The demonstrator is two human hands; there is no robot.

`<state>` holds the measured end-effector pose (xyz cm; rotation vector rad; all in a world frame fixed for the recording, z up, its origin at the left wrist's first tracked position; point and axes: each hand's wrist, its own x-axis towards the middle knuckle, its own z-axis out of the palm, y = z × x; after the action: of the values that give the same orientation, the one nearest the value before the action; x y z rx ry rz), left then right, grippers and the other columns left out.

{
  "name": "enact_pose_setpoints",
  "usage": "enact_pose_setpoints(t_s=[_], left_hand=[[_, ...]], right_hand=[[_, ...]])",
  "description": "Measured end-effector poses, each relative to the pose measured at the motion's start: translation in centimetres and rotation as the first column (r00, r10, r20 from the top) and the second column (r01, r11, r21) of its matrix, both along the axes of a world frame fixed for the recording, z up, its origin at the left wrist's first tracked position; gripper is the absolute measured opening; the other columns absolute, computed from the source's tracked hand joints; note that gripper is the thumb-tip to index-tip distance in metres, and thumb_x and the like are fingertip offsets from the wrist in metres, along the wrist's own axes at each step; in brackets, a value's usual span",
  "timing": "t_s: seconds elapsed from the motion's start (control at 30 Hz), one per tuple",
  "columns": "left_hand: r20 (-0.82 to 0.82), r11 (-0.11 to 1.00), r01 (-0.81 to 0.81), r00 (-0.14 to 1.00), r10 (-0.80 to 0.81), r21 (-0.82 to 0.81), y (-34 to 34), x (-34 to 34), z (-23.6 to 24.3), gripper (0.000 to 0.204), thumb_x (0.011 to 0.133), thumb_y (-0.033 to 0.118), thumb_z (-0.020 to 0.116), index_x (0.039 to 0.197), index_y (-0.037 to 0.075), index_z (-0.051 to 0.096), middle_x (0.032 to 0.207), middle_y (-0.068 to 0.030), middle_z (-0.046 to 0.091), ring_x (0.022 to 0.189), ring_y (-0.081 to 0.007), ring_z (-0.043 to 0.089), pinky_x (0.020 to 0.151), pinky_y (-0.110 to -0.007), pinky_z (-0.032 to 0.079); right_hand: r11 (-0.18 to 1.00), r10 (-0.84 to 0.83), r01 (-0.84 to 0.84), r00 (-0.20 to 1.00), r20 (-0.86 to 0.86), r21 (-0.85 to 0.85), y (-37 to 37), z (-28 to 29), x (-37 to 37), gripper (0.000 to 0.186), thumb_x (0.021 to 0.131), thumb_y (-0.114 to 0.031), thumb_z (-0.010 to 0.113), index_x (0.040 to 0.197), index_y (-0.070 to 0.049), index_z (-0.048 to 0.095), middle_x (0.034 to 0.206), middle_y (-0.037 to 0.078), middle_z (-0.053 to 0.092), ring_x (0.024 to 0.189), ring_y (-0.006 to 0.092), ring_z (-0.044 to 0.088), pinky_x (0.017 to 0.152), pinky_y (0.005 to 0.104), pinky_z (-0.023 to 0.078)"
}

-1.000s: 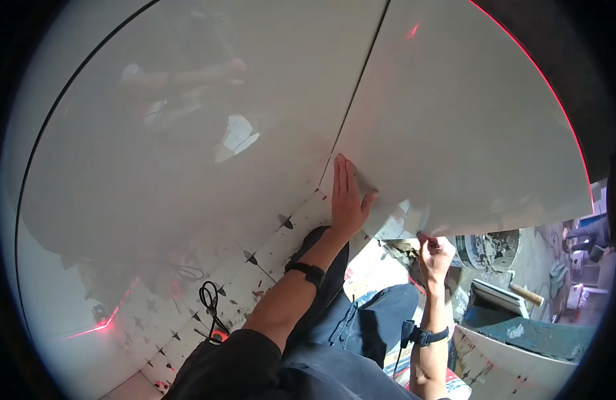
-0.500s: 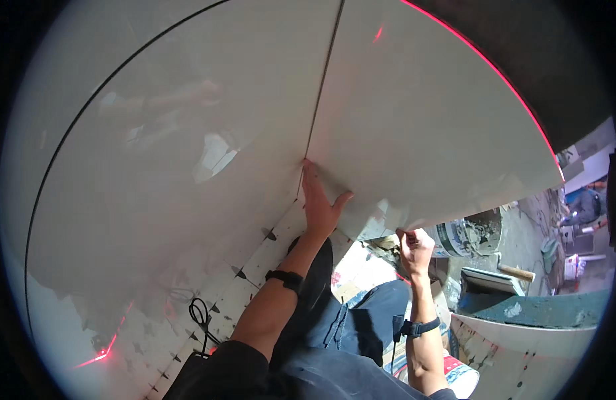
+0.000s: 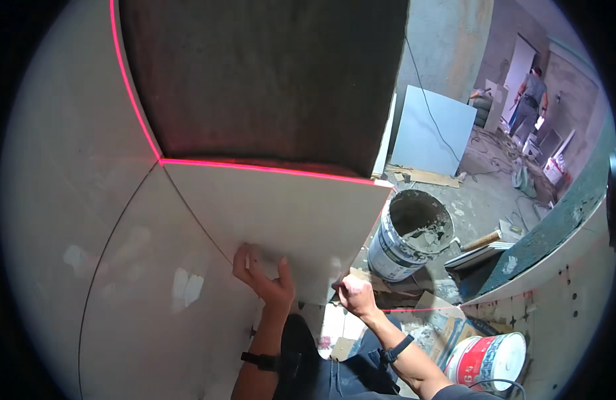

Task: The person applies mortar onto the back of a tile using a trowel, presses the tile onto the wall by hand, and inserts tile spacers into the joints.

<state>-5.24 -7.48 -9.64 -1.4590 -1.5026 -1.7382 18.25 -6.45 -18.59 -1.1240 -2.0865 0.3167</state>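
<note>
A pale glossy wall tile (image 3: 274, 220) stands upright before me, its upper edge traced by a red laser line against a dark bare wall. My left hand (image 3: 264, 277) rests on its face beside the dark joint, thumb and fingers apart, holding nothing. At the tile's lower right corner, my right hand (image 3: 356, 293) is closed round the edge; its fingertips are partly hidden. To the left, a neighbouring large tile (image 3: 141, 280) meets this one at the corner joint and reflects light.
An open bucket of grey mortar (image 3: 414, 233) stands right of the tile. A red-and-white pail (image 3: 488, 360) sits lower right. Stacked tiles (image 3: 478, 257) lie near a curved green-edged panel. A pale board (image 3: 434, 130) leans behind, and another person (image 3: 531, 103) stands far back.
My view has swung up and right, bringing the tile's top edge, the dark wall and the mortar bucket into sight. Left fingers have bent more; the right hand stays at the tile's edge.
</note>
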Motion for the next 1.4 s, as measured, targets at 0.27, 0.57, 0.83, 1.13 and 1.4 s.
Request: enact_pose_setpoints(t_s=[0.27, 0.57, 0.83, 1.13, 1.4], left_hand=[[-0.126, 0.921, -0.06, 0.985, 0.117, 0.385, 4.2, 3.2, 15.8, 0.026, 0.103, 0.021, 0.061, 0.102, -0.003, 0.051, 0.102, -0.0135, 0.045, 0.088, -0.0247, 0.047, 0.074, -0.038, 0.04], [-0.143, 0.914, -0.024, 0.986, 0.089, 0.404, 5.8, 3.2, 18.1, 0.023, 0.104, 0.017, 0.053, 0.093, -0.001, 0.047, 0.098, -0.0135, 0.049, 0.077, -0.0202, 0.047, 0.065, -0.034, 0.04], [-0.12, 0.894, -0.033, 0.988, 0.096, 0.446, 5.3, 2.0, 18.7, 0.019, 0.101, 0.013, 0.058, 0.09, -0.001, 0.051, 0.091, -0.016, 0.051, 0.078, -0.0269, 0.049, 0.062, -0.038, 0.038], [-0.065, 0.899, -0.085, 0.99, 0.124, 0.43, 6.2, 0.5, 18.3, 0.015, 0.091, 0.007, 0.065, 0.084, -0.001, 0.054, 0.089, -0.0143, 0.054, 0.079, -0.0281, 0.052, 0.063, -0.039, 0.042], [-0.15, 0.97, -0.012, 0.987, 0.05, 0.243, 2.2, -4.4, 17.1, 0.036, 0.083, 0.011, 0.085, 0.104, -0.001, 0.058, 0.103, -0.0161, 0.059, 0.096, -0.0314, 0.06, 0.081, -0.039, 0.05]], right_hand=[[0.992, -0.018, 0.008, 0.996, -0.084, -0.128, 0.4, -0.6, 0.6, 0.009, 0.085, -0.014, 0.071, 0.085, -0.007, 0.067, 0.081, 0.015, 0.067, 0.072, 0.0362, 0.068, 0.064, 0.0447, 0.054], [0.991, -0.034, 0.027, 0.998, -0.055, -0.131, 0.6, -0.3, 0.7, 0.013, 0.085, -0.017, 0.073, 0.084, -0.007, 0.066, 0.079, 0.014, 0.067, 0.071, 0.0364, 0.069, 0.064, 0.0447, 0.055], [0.981, -0.037, 0.021, 0.996, -0.08, -0.193, 0.7, -1.3, 0.5, 0.01, 0.083, -0.015, 0.071, 0.088, -0.007, 0.066, 0.081, 0.014, 0.068, 0.075, 0.0364, 0.07, 0.067, 0.0446, 0.056], [0.991, -0.026, 0.02, 0.999, -0.039, -0.13, 0.5, 1.6, 0.3, 0.003, 0.081, -0.009, 0.071, 0.083, -0.007, 0.071, 0.08, 0.015, 0.07, 0.071, 0.0332, 0.07, 0.065, 0.0416, 0.055], [0.997, -0.015, 0.012, 0.999, -0.04, -0.071, -0.2, 1.5, 0.5, 0.003, 0.081, -0.009, 0.072, 0.082, -0.007, 0.071, 0.082, 0.015, 0.071, 0.072, 0.0335, 0.071, 0.065, 0.0425, 0.056]])
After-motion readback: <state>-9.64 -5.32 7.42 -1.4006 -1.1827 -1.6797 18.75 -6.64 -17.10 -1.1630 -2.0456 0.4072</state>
